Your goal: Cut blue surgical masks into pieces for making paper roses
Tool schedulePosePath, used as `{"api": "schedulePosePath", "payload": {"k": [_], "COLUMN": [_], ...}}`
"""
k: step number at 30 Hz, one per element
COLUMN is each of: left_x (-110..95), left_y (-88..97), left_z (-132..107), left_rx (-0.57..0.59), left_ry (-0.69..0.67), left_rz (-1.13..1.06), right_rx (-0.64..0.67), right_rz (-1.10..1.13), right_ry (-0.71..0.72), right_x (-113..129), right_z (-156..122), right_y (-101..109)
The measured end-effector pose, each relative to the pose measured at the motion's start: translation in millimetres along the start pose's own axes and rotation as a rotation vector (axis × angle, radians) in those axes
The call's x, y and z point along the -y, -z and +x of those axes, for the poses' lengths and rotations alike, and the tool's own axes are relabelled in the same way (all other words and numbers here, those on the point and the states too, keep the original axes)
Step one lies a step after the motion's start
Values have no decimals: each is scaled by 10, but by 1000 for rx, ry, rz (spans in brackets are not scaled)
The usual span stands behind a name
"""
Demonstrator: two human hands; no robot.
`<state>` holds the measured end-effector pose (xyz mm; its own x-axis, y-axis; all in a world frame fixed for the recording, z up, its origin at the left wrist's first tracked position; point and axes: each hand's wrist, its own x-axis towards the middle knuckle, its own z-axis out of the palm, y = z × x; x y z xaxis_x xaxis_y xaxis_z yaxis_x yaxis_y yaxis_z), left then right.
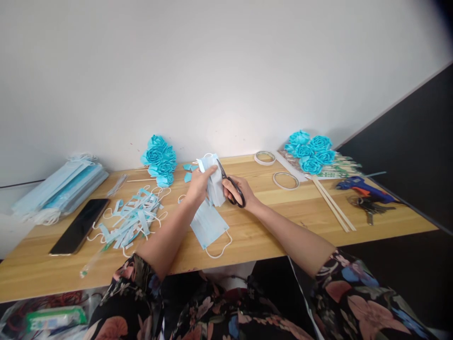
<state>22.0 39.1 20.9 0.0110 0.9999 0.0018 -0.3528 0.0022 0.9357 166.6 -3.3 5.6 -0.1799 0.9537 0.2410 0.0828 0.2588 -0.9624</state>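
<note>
My left hand (200,184) is closed on a light blue face mask (213,179) and holds it upright above the wooden table (283,226). My right hand (239,189) grips black-handled scissors (230,183), whose blades point up against the mask's edge. Another mask (208,225) lies flat on the table just below my hands, its white ear loop at the front edge.
A stack of masks (60,189) and a black phone (80,225) lie at the left, beside a heap of cut mask strips (132,218). Blue fabric roses (159,159) stand by the wall; more roses (310,150), tape rolls (286,180), wooden sticks (334,205), a glue gun (366,188) and keys (368,206) lie at the right.
</note>
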Motion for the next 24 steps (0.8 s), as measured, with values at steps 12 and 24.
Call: {"api": "schedulePosePath", "payload": {"k": [12,24], "left_x": [17,18], "left_y": [20,38], "left_z": [19,56], "left_rx": [22,25], "left_ry": [1,-16], "left_rz": [-6,-57], "right_rx": [-2,-3], "right_rz": [-27,11], "right_ry": [6,-43], "right_x": [-8,13], "right_z": [-16,-9], "right_y": [-5,-47]}}
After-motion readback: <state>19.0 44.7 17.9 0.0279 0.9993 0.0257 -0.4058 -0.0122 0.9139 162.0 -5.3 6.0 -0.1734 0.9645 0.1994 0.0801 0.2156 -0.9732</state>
